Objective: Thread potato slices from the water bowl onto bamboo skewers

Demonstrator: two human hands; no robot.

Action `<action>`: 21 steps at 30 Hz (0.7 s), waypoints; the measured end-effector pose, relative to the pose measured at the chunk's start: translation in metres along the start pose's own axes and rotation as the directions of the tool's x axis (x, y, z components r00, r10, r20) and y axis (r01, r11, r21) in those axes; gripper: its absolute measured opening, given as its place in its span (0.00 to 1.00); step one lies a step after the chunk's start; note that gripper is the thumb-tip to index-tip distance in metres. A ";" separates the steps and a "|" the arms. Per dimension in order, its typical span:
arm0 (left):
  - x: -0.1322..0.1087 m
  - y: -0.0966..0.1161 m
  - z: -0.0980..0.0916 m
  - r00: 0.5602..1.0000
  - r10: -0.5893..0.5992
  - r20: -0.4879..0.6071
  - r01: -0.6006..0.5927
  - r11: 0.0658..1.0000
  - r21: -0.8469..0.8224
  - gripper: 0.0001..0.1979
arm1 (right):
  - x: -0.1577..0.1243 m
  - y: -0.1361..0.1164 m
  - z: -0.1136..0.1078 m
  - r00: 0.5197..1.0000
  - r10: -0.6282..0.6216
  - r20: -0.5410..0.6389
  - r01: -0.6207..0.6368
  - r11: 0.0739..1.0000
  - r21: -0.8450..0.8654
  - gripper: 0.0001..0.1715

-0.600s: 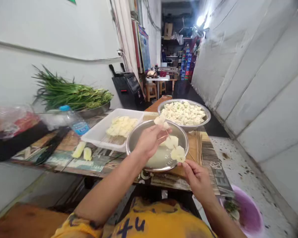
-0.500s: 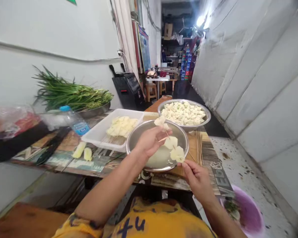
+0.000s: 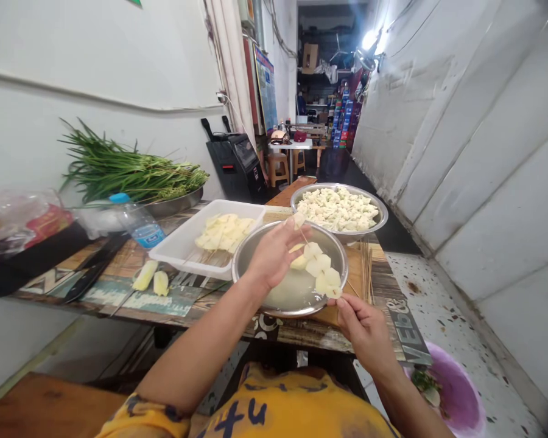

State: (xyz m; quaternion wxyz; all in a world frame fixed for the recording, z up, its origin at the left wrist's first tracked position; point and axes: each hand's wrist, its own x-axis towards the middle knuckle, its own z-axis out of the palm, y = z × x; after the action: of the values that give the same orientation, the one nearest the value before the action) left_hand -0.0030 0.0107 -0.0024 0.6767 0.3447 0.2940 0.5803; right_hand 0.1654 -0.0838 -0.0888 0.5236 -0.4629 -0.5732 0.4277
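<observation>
Potato-slice skewer point(image 3: 318, 266), centre frame, likely light, slippery; right hand point(image 3: 364, 325) pinches lower end (safest hold, probably); left hand point(image 3: 274, 257) grip unclear.

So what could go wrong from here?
The pale slices on the skewer are held over the metal bowl, so one might slip off into the liquid. The left hand is by the skewer's far end, so the tip could prick a finger. The right hand grips only the near end, so the skewer might twist.
</observation>
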 end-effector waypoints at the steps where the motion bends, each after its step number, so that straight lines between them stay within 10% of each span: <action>1: 0.003 0.004 -0.001 0.999 0.040 -0.025 -0.041 0.999 -0.018 0.08 | 0.000 0.000 0.000 1.000 0.008 0.011 -0.008 1.000 0.004 0.20; 9: 0.005 0.008 -0.004 0.997 0.048 -0.063 -0.048 0.999 -0.002 0.05 | -0.003 0.000 0.002 0.999 0.046 0.014 -0.047 0.997 0.064 0.19; 15: 0.006 0.012 -0.009 0.955 -0.254 0.155 0.229 0.959 0.165 0.05 | 0.003 -0.006 0.000 0.948 0.169 0.270 -0.272 0.869 0.413 0.18; 21: 0.000 0.000 -0.009 0.960 -0.163 0.228 0.128 0.979 0.160 0.14 | 0.008 -0.002 0.001 0.996 0.087 0.033 -0.093 0.959 0.268 0.19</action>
State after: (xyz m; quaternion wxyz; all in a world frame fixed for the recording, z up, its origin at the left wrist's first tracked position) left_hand -0.0100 0.0119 -0.0071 0.7217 0.4374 0.2757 0.4603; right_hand 0.1645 -0.0759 -0.0857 0.5554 -0.4087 -0.4937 0.5299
